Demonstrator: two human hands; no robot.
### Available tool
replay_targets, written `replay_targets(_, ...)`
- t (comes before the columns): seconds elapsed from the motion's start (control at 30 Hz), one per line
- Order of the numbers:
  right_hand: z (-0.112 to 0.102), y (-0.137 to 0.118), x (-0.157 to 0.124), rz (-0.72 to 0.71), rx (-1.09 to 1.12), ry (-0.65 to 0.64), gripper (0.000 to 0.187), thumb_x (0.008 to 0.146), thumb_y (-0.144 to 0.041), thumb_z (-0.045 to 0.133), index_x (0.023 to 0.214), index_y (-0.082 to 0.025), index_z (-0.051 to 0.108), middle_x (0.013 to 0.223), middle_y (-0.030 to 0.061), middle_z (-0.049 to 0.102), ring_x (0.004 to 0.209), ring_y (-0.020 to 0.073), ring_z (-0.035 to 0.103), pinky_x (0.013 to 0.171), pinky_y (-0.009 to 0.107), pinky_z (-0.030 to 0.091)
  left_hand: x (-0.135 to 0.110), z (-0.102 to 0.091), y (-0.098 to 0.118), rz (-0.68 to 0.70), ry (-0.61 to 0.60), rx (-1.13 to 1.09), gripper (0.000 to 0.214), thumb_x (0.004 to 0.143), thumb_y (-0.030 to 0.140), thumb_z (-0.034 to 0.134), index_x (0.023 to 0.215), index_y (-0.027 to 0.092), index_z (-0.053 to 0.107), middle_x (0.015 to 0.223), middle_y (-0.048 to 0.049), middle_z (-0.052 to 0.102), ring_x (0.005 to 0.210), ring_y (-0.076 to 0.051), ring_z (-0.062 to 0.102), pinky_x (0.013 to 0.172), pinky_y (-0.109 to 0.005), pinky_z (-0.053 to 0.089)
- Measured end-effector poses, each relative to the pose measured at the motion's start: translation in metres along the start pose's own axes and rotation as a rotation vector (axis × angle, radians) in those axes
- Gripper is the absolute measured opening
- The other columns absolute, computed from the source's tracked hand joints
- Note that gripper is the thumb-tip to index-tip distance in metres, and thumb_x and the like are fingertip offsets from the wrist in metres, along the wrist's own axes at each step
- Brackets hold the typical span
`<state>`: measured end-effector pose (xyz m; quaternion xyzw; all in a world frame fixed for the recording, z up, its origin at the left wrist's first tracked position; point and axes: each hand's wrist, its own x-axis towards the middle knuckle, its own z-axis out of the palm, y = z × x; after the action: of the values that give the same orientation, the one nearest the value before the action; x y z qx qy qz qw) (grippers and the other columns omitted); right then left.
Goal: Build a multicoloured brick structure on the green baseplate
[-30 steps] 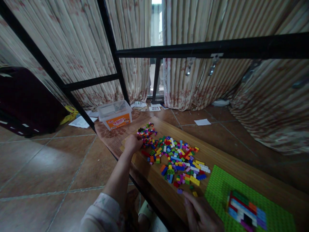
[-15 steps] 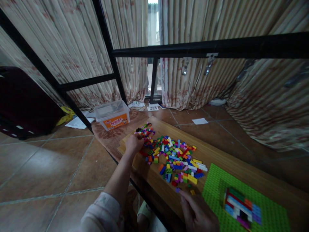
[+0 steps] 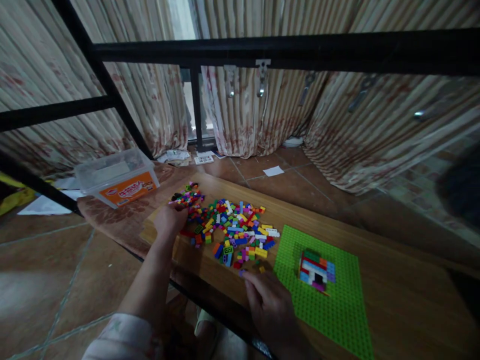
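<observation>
Touching a purple brick, here's the right hand, left hand at the brick pile, neither grip readable!

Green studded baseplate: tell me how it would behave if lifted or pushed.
The green studded baseplate looks thin, so may flex slightly. Lying flat, it would probably slide rather than tip. The brick build on it would likely ride along.

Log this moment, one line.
left hand: at multicoloured plastic bricks; right hand: at small purple brick; green studded baseplate: under multicoloured brick build
</observation>
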<state>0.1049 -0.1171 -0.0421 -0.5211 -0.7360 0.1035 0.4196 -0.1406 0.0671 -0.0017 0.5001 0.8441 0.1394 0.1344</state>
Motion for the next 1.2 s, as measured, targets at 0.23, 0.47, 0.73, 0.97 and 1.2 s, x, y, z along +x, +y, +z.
replay_targets(0.23,-0.002,-0.001,0.0,0.027,0.042,-0.024,0.024,0.091,-0.009,0.047,0.101,-0.019,0.067,0.081,0.0036,0.068,0.079,0.0166,0.063,0.075,0.029,0.051,0.001,-0.001,0.002,0.035,-0.009,0.042,0.032,0.079,0.041,0.057,0.096,0.02,0.075,0.09,-0.0088,0.074,0.085,-0.029,0.067,0.066,-0.031,0.047)
replay_targets(0.47,-0.005,-0.005,0.003,0.023,0.025,-0.001,0.024,0.091,-0.009,0.047,0.099,-0.019,0.067,0.078,0.0034,0.068,0.076,0.0165,0.063,0.071,0.028,0.051,0.001,-0.001,0.004,0.048,-0.011,-0.006,0.027,0.077,0.039,0.06,0.09,0.018,0.072,0.077,-0.0083,0.071,0.077,-0.028,0.067,0.061,-0.031,0.046)
replay_targets(0.73,-0.017,-0.003,0.009,0.033,0.01,0.048,0.023,0.092,-0.013,0.046,0.1,-0.022,0.067,0.076,0.0017,0.069,0.07,0.015,0.062,0.065,0.027,0.049,-0.034,-0.028,0.014,0.144,0.224,-0.311,0.021,0.075,0.032,0.063,0.09,0.02,0.069,0.077,-0.0026,0.067,0.072,-0.02,0.062,0.065,-0.028,0.047)
replay_targets(0.97,-0.056,-0.001,0.004,0.135,0.088,0.263,0.025,0.088,-0.014,0.057,0.111,-0.023,0.063,0.096,0.0033,0.071,0.086,0.014,0.066,0.077,0.026,0.053,-0.158,0.005,0.077,0.136,-0.636,-1.321,0.025,0.06,0.031,0.079,0.078,0.017,0.067,0.071,0.0028,0.062,0.059,-0.007,0.051,0.057,-0.019,0.042)
replay_targets(1.2,-0.095,0.018,-0.01,0.248,0.047,0.327,0.022,0.087,-0.023,0.061,0.108,-0.024,0.065,0.097,0.0046,0.071,0.085,0.0163,0.068,0.074,0.028,0.056,-0.224,0.037,0.116,-0.171,-1.198,-1.502,0.027,0.056,0.021,0.086,0.076,0.014,0.071,0.07,0.0006,0.063,0.056,-0.004,0.052,0.056,-0.017,0.04)
